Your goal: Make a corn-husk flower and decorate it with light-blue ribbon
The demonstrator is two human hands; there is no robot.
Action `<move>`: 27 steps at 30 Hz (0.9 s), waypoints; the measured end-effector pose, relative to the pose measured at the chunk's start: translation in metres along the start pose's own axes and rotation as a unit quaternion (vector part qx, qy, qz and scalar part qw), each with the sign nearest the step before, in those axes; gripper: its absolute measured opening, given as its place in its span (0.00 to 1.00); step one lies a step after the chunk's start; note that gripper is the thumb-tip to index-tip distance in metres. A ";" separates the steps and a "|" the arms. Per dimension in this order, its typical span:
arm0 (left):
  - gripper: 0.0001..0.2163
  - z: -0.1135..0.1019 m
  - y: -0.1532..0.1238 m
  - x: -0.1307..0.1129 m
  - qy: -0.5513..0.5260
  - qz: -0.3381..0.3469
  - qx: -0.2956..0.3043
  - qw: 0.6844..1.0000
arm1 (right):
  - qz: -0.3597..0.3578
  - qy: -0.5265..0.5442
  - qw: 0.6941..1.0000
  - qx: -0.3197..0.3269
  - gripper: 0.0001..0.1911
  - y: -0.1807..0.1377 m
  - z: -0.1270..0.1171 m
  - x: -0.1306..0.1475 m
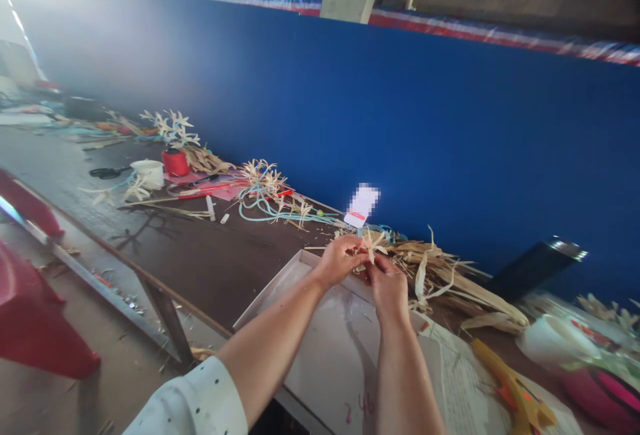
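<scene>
Outstretched forearms (pixel 280 348) converge, left hand (pixel 341 260) and right hand (pixel 391 285) pinching a pale flower (pixel 371 245).

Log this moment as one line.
Left hand: pinching pale thin-petalled flower | right hand: gripping it too | beneath: shallow white rectangular tray | picture right: yellow plastic glue gun

Papery flower (pixel 371 247), rough fibrous husks (pixel 493 299), smooth plastic glue gun (pixel 521 396)

The dark table (pixel 215 265) carries a tray (pixel 325 355) at six o'clock, dried husks (pixel 463 285) at four, a white cup (pixel 149 175) at nine.
</scene>
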State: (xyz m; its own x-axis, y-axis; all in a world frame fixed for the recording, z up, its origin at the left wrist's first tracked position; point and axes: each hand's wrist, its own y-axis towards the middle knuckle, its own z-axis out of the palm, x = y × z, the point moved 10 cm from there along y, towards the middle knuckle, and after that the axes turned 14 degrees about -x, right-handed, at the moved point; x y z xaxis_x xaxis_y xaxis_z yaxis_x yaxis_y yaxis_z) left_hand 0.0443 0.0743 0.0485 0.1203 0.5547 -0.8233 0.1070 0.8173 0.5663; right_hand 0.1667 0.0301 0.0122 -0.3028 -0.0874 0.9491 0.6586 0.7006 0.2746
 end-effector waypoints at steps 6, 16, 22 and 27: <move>0.09 -0.003 0.001 0.006 -0.019 -0.005 -0.022 1.000 | 0.010 0.016 1.000 0.025 0.16 -0.002 0.007 -0.003; 0.03 -0.014 0.002 0.006 0.027 0.027 -0.079 0.996 | 0.031 -0.004 0.999 0.030 0.17 -0.006 0.008 -0.001; 0.04 -0.026 0.003 0.007 0.056 0.062 -0.131 0.988 | 0.083 0.104 0.987 -0.095 0.20 0.003 -0.017 -0.015; 0.02 -0.029 0.002 0.008 0.057 0.063 -0.160 0.983 | 0.087 0.149 0.985 -0.026 0.17 -0.002 -0.007 -0.006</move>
State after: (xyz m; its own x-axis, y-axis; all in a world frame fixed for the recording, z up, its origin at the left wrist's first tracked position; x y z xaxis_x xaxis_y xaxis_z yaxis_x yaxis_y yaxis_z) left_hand 0.0167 0.0853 0.0421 0.0000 0.6542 -0.7563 -0.2197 0.7378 0.6382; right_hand 0.1723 0.0246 0.0073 0.0281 -0.1786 0.9835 0.7200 0.6862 0.1040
